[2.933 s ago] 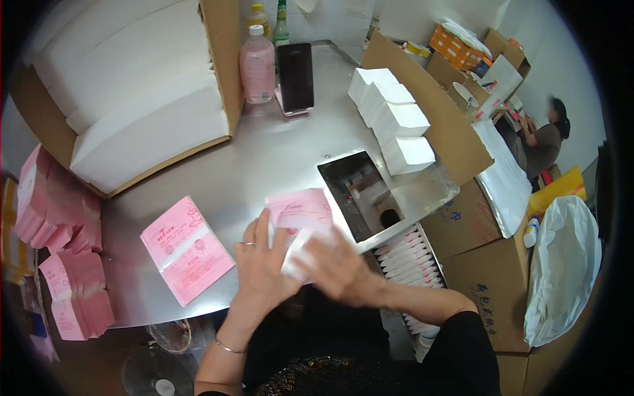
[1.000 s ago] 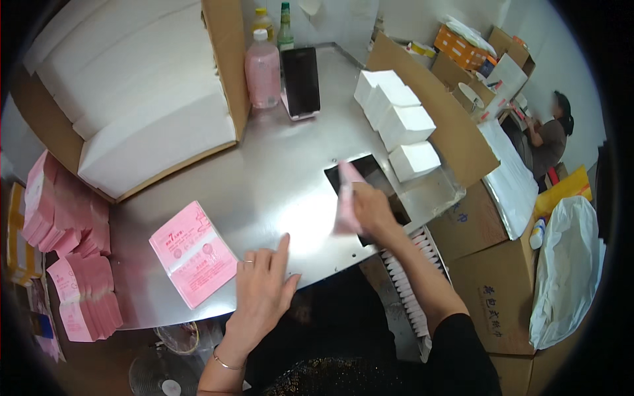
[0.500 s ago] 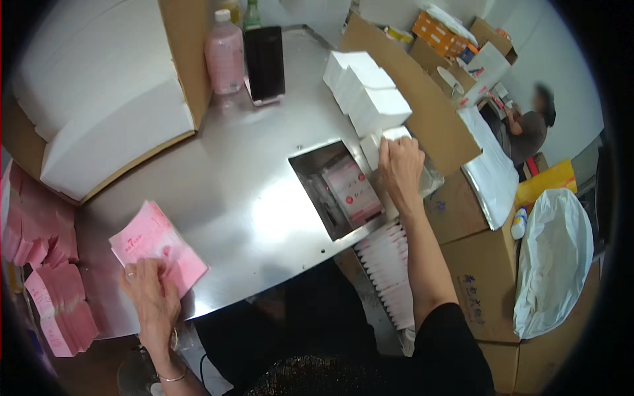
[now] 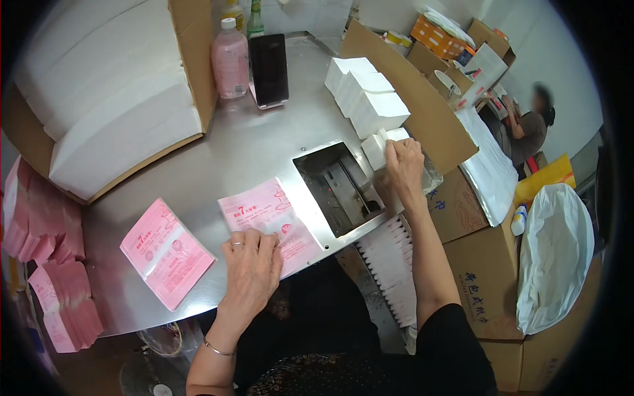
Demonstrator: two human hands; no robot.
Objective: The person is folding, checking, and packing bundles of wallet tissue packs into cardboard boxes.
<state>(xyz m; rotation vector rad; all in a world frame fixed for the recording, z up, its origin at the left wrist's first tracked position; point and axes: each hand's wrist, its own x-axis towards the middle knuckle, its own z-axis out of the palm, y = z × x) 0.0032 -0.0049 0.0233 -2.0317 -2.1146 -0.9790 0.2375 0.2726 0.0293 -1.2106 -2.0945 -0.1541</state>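
On the metal table's near edge, my left hand (image 4: 251,267) presses bent fingers on the lower part of a flat pink printed plastic bag (image 4: 261,204). The bag lies just left of the rectangular opening (image 4: 337,188) in the tabletop. Left of that hand is a stack of similar pink bags (image 4: 165,251). My right hand (image 4: 405,168) is closed at the near end of a row of white folded tissues (image 4: 373,105), its fingertips pinching a small block of tissues (image 4: 375,150). Its thumb is partly hidden. Inside the opening a dark cavity with a metal rail shows.
A carton of white tissues (image 4: 125,125) stands at left, with pink bag bundles (image 4: 66,303) below it. A pink bottle (image 4: 230,59) and a propped phone (image 4: 269,69) stand at the back. A cardboard flap (image 4: 409,92) borders the right; a co-worker (image 4: 528,129) sits beyond.
My left hand has moved right from the bag stack, with a pink bag now under it beside the opening. The pink packet inside the opening is gone from sight. My right hand stays at the tissues.
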